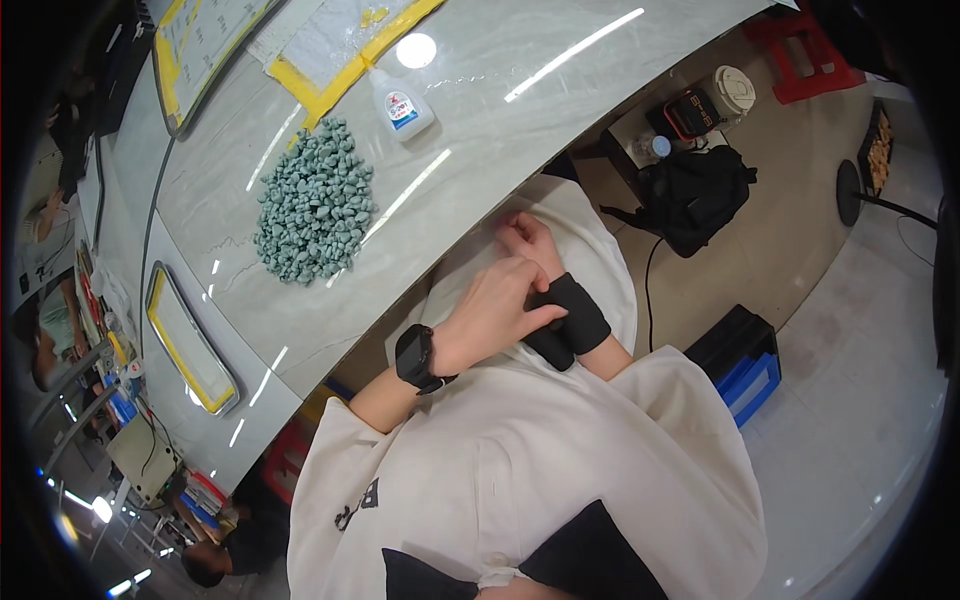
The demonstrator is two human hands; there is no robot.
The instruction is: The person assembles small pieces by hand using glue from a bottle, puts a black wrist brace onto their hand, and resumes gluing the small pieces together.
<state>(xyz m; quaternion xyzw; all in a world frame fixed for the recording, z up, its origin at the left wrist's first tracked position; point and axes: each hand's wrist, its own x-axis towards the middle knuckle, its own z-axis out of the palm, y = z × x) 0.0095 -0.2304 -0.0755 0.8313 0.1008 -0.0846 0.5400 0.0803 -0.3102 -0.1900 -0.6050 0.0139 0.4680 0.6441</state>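
My left hand (490, 308), with a black watch (415, 358) on its wrist, reaches across to my right wrist. Its fingers and thumb are closed on the edge of a black wristband (582, 312) there, and part of the band hangs loose below the thumb. Above my lap, my right hand (530, 242) has its fingers curled in, slightly blurred, with nothing visible in them. On the grey table (430, 230) in front lies a pile of blue-green stones (318, 205). Beside the pile is a small white glue bottle (402, 108) with a yellow tip.
A yellow-edged panel (345, 60) and a framed piece (190, 340) lie on the table. To the right, a black bag (700, 195), a lidded cup (735, 88), a red stool (805, 60) and a blue crate (750, 385) are around the floor. Other people sit at far left.
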